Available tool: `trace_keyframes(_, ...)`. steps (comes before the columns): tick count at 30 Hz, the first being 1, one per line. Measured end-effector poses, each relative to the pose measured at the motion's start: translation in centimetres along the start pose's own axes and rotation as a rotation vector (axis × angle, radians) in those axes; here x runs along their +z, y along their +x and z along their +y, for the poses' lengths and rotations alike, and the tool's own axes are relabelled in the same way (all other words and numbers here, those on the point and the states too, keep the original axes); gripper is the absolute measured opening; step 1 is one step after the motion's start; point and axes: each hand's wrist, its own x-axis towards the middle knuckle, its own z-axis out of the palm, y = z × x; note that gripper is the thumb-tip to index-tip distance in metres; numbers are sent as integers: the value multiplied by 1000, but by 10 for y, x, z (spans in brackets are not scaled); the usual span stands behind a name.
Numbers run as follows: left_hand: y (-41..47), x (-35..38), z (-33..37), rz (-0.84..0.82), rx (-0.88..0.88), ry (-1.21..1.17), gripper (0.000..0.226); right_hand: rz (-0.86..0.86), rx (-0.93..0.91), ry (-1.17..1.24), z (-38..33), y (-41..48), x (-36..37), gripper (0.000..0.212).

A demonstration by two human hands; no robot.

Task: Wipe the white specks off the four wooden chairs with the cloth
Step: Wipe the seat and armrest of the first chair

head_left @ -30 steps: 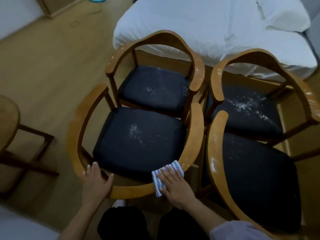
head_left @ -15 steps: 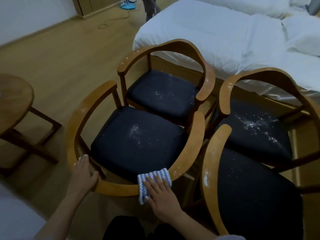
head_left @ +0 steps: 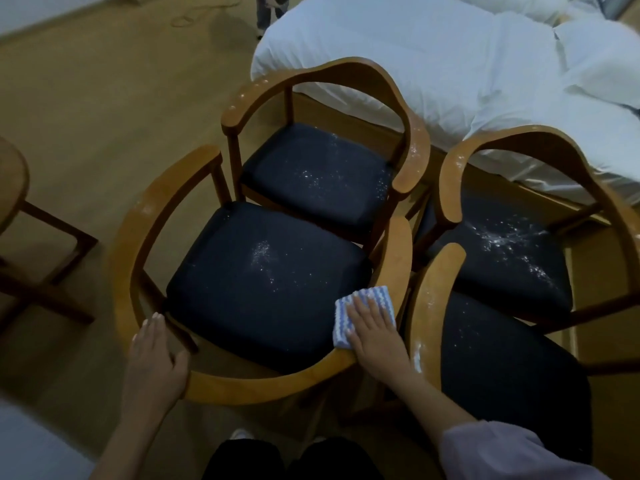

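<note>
Wooden armchairs with dark blue seats stand packed together. On the near left chair, my left hand grips the curved back rail at its left bend. My right hand presses a blue-and-white striped cloth flat on the rail's right side. White specks dot this chair's seat. The far left chair and the far right chair carry specks on seats and arms. The near right chair has white marks along its rail.
A bed with white bedding sits right behind the far chairs. A round wooden side table stands at the left. Bare wooden floor stretches to the far left. Someone's legs show at the top edge.
My right hand has slid the cloth along the back rail toward the right and up its curve. The left hand has kept its grip. My view has lifted toward the bed.
</note>
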Motion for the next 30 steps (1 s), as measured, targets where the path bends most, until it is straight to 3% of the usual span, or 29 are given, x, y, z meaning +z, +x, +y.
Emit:
trace_keyframes(7, 3, 8, -7, 18, -9, 77, 69, 36, 280, 69, -11, 8, 0, 74)
trace_keyframes(14, 3, 5, 0, 10, -69, 98, 69, -21, 198, 118, -79, -52, 38, 64)
trace_keyframes(21, 4, 2, 1, -13, -85, 81, 68, -103, 234, 86, -55, -29, 24, 70)
trace_keyframes(26, 4, 7, -2, -6, -74, 83, 67, -24, 254, 77, -29, -3, 8, 87)
trace_keyframes(30, 3, 8, -3, 16, -84, 90, 64, -12, 287, 75, -3, 20, -7, 83)
